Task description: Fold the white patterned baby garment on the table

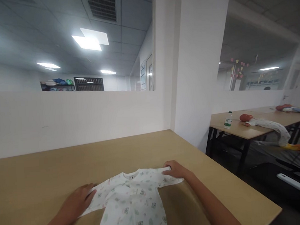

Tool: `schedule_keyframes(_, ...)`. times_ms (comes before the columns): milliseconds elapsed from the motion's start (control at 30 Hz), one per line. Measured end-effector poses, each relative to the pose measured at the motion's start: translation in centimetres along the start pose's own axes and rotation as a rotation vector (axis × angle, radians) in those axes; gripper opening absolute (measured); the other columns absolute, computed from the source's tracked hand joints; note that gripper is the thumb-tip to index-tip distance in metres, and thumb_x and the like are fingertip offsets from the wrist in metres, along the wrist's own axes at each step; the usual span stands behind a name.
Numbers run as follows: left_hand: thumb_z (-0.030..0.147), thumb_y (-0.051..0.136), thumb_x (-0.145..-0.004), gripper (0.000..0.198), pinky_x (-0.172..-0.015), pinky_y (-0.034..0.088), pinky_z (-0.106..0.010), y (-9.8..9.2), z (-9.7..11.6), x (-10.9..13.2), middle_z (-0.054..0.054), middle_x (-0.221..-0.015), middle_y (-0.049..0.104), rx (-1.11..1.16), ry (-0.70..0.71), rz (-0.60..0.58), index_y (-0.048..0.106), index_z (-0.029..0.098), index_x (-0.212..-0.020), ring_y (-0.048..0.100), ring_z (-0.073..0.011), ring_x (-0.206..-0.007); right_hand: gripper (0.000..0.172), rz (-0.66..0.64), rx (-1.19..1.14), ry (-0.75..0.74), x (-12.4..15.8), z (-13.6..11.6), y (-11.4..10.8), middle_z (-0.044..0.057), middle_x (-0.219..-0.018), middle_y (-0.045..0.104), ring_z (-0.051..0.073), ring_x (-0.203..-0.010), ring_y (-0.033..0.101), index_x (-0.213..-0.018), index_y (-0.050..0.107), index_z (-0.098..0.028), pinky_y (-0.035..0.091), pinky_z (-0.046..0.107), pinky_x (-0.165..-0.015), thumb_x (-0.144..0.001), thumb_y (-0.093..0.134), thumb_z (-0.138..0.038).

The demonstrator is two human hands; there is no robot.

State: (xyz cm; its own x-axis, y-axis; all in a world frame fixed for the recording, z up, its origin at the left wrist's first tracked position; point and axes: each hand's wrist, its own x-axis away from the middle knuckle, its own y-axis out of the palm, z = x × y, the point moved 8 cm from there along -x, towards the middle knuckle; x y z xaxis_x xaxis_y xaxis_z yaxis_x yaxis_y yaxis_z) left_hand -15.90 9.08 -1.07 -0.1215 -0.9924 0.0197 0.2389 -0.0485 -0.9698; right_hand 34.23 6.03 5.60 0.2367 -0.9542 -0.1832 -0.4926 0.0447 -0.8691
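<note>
A white baby shirt with small printed animals and leaves lies spread on the light wooden table. Its neckline, with a small printed label inside, points away from me, and the lower hem runs partly past the bottom of the view. My left hand is closed on the left sleeve near its cuff, thumb toward the shirt. At the other side, my right hand pinches the upper edge of the right sleeve near its end, fingers curled over the cloth. Both sleeves are stretched outward. Some fingertips are hidden.
A white wall with a window borders the table's far edge, beside a pillar. On another table at right stand a water bottle and a doll in white clothing. A black chair or bag-like surface lies below.
</note>
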Motion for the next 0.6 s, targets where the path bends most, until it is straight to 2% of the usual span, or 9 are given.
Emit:
schedule_keyframes(67,0.066,0.012,-0.092,0.069,-0.113,0.043,-0.042,-0.9,-0.2,0.2,-0.005,-0.13,0.054,-0.031,-0.047,0.044,0.053,0.029,-0.134,0.055,-0.0195,-0.121,0.024,-0.015,-0.007,-0.017,0.1,0.0,-0.8,0.001,-0.078,0.066,0.017,-0.074,0.056,-0.07,0.062,-0.014,0.037,0.024,-0.067,-0.083,0.07,-0.033)
schedule_keyframes(133,0.068,0.008,-0.092,0.071,-0.105,0.044,-0.048,-2.5,-0.3,0.2,-0.008,-0.118,0.058,-0.064,-0.121,0.074,0.051,0.027,-0.132,0.057,-0.0238,-0.111,0.028,0.029,-0.005,-0.025,-0.2,-0.3,-2.1,0.002,-0.075,0.066,0.017,-0.072,0.056,-0.066,0.059,-0.014,0.037,0.026,-0.068,-0.086,0.067,-0.032)
schedule_keyframes(200,0.071,0.01,-0.092,0.071,-0.101,0.044,-0.049,-4.7,-0.2,0.0,-0.009,-0.115,0.059,-0.09,-0.176,0.1,0.05,0.029,-0.132,0.058,-0.0264,-0.108,0.027,0.124,0.0,-0.026,-0.8,-1.0,-3.8,0.004,-0.084,0.069,0.018,-0.077,0.059,-0.073,0.063,-0.015,0.039,0.028,-0.073,-0.091,0.061,-0.036)
schedule_keyframes(300,0.079,0.015,-0.09,0.073,-0.098,0.046,-0.045,-9.2,0.5,-0.5,-0.008,-0.114,0.059,-0.124,-0.217,0.161,0.055,0.03,-0.127,0.058,-0.0256,-0.107,0.031,0.278,0.006,-0.025,-2.0,-2.3,-7.1,0.008,-0.099,0.071,0.022,-0.087,0.062,-0.087,0.068,-0.016,0.041,0.03,-0.08,-0.097,0.054,-0.042)
schedule_keyframes(400,0.084,0.023,-0.088,0.077,-0.096,0.047,-0.04,-14.7,1.3,-0.6,-0.008,-0.11,0.059,-0.209,-0.28,0.314,0.059,0.029,-0.126,0.057,-0.0192,-0.098,0.039,0.434,0.014,-0.025,-3.0,-3.8,-11.0,0.01,-0.104,0.071,0.024,-0.094,0.062,-0.097,0.07,-0.017,0.042,0.032,-0.084,-0.1,0.049,-0.049)
schedule_keyframes(500,0.085,0.027,-0.088,0.08,-0.097,0.04,-0.021,-19.9,1.7,0.2,-0.006,-0.1,0.059,-0.272,-0.304,0.567,0.061,0.026,-0.13,0.045,-0.0031,-0.084,0.043,0.681,-0.002,-0.121,-2.3,-5.9,-15.3,0.008,-0.096,0.07,0.022,-0.089,0.062,-0.097,0.071,-0.017,0.044,0.032,-0.083,-0.1,0.049,-0.055)
schedule_keyframes(567,0.09,0.02,-0.086,0.087,-0.09,0.025,-0.006,-21.7,1.0,1.2,-0.003,-0.095,0.058,-0.242,-0.251,0.742,0.065,0.023,-0.121,0.034,0.0035,-0.079,0.042,0.807,-0.008,-0.229,-0.5,-7.2,-17.1,0.007,-0.092,0.069,0.021,-0.085,0.061,-0.096,0.071,-0.018,0.045,0.031,-0.081,-0.1,0.052,-0.055)
schedule_keyframes(600,0.092,0.018,-0.084,0.091,-0.085,0.017,-0.004,-21.6,0.1,1.8,-0.002,-0.093,0.058,-0.202,-0.198,0.805,0.068,0.022,-0.114,0.032,0.0045,-0.079,0.04,0.821,0.004,-0.265,0.5,-7.6,-17.3,0.007,-0.09,0.068,0.02,-0.084,0.061,-0.095,0.071,-0.018,0.045,0.031,-0.081,-0.101,0.053,-0.054)
